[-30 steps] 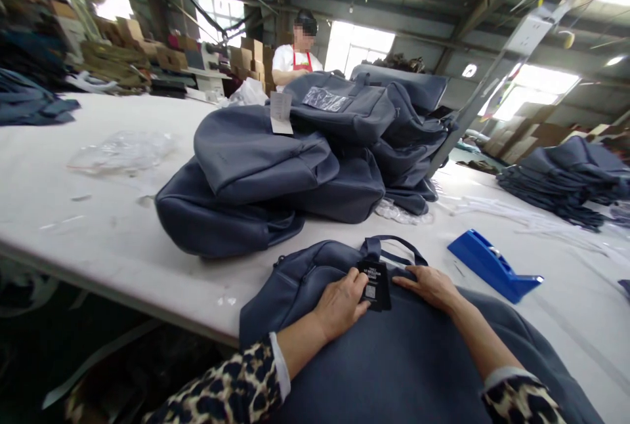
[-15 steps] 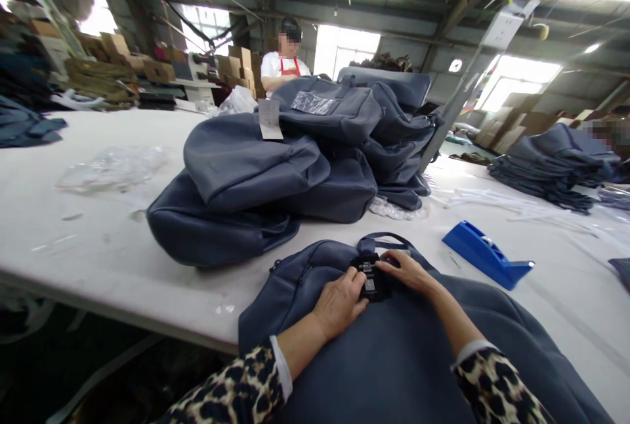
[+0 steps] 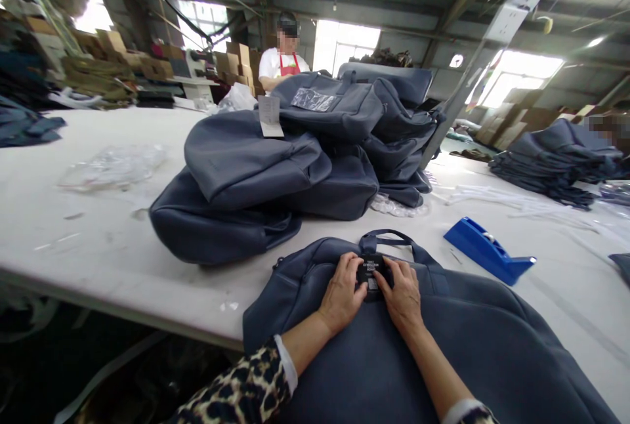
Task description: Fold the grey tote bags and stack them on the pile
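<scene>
A dark blue bag (image 3: 472, 339) lies flat at the table's near edge, its strap handle (image 3: 394, 235) pointing away from me. On its upper part rests a small black tag (image 3: 371, 268) with white print. My left hand (image 3: 342, 293) grips the tag's left side between thumb and fingers. From the right, my right hand (image 3: 404, 289) holds the tag's other side, its thumb on the lower part of the print. Both hands rest on the bag.
Several more blue bags (image 3: 246, 161) are piled beyond, one bearing a white card (image 3: 270, 117). A blue tape dispenser (image 3: 487, 250) sits to the right. Clear plastic (image 3: 115, 165) lies at left. A person in a red apron (image 3: 288, 64) stands behind the pile.
My right hand has moved down from the tag's upper right corner to its right side. My left hand has shifted slightly up, its fingers at the tag's left edge.
</scene>
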`<move>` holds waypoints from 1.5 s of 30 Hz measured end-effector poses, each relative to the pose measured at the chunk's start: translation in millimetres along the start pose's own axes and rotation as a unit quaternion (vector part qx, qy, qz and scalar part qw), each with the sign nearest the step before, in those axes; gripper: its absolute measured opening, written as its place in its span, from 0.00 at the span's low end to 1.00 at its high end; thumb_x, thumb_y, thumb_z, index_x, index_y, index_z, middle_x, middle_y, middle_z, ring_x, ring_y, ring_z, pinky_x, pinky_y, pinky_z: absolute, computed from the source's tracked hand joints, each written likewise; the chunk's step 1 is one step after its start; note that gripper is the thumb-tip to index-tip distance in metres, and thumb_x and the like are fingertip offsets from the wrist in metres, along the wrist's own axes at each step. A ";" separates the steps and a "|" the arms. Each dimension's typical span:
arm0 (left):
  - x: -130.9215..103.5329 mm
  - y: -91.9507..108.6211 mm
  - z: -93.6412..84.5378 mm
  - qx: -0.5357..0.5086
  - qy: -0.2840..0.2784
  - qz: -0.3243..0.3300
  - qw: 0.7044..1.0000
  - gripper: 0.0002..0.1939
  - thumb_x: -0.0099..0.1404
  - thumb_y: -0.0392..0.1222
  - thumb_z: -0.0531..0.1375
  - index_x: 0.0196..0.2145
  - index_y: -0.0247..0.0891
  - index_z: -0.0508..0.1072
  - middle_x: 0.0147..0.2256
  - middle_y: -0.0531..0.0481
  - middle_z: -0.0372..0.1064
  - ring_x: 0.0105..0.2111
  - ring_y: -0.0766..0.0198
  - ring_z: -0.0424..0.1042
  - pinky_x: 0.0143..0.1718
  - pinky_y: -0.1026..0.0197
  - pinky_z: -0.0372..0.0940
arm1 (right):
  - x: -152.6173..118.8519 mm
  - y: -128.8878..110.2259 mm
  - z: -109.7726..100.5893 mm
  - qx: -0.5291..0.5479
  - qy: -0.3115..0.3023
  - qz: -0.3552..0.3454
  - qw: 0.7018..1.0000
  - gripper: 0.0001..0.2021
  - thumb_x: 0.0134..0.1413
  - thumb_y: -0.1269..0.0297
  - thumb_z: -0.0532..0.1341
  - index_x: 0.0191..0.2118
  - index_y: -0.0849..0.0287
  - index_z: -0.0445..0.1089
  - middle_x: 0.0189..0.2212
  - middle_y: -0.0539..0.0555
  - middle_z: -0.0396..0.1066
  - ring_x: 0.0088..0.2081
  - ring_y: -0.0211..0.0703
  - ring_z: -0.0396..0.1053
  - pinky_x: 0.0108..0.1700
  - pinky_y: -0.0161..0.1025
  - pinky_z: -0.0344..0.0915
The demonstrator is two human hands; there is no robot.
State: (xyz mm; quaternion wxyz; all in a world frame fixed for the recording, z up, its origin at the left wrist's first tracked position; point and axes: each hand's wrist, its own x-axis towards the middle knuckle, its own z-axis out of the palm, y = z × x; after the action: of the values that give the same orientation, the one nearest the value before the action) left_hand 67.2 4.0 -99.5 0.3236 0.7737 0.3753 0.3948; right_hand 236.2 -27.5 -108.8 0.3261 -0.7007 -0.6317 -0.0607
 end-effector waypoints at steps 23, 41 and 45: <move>6.9 -8.4 12.4 0.290 -0.034 0.093 0.952 0.31 0.68 0.40 0.56 0.67 0.39 0.52 0.69 0.39 0.45 0.69 0.49 0.44 0.66 0.42 0.52 | 99.4 -4.2 16.7 0.248 -0.099 0.122 0.956 0.23 0.43 0.38 0.61 0.20 0.54 0.62 0.17 0.46 0.61 0.23 0.38 0.58 0.27 0.37 0.56; -2.0 -13.7 10.3 0.327 -0.055 0.129 0.935 0.32 0.71 0.47 0.52 0.68 0.34 0.50 0.70 0.38 0.43 0.70 0.51 0.41 0.69 0.46 0.45 | 88.3 49.0 -36.2 0.097 -0.218 0.059 0.969 0.19 0.38 0.46 0.69 0.32 0.54 0.71 0.31 0.51 0.73 0.34 0.46 0.69 0.37 0.41 0.62; -2.9 -8.4 3.9 0.320 -0.049 0.121 0.938 0.33 0.70 0.45 0.55 0.68 0.34 0.50 0.69 0.37 0.46 0.69 0.51 0.45 0.68 0.46 0.46 | 70.7 43.0 -60.4 0.000 -0.230 0.034 0.973 0.16 0.42 0.51 0.69 0.34 0.54 0.71 0.33 0.53 0.74 0.37 0.49 0.70 0.40 0.42 0.59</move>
State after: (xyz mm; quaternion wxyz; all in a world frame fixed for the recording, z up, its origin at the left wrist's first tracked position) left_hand 66.6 5.0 -109.1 0.0268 0.8945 0.3686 0.2516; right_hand 309.4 0.6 -42.8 0.1738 -0.7168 -0.6657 0.1133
